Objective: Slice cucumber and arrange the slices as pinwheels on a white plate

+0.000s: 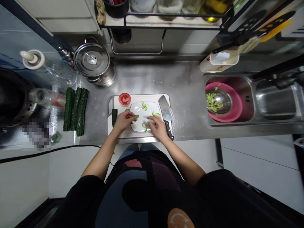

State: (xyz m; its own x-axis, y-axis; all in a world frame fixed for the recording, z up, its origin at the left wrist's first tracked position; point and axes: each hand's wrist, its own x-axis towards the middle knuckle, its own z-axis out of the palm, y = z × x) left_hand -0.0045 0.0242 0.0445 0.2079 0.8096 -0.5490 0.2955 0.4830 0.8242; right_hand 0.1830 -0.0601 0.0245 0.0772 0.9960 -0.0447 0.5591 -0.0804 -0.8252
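A white square plate (139,110) lies on the cutting board (111,134), with small groups of cucumber slices (144,106) near its top, right and bottom edges. Over the plate's left edge, my left hand (123,121) pinches a cucumber slice (136,117) between thumb and fingers. My right hand (158,128) rests over the plate's lower right, fingers apart, with nothing visible in it. A cleaver (167,110) with a black handle lies right of the plate. Left of the plate are a cut cucumber piece (114,116) and a small bowl of chopped red bits (124,99).
Three whole cucumbers (75,110) lie left of the board, below a lidded steel pot (95,63). At the right, the sink (248,104) holds a pink basin (236,101) and a steel bowl of cut vegetables (222,100). A jar rack (166,22) overhangs the back.
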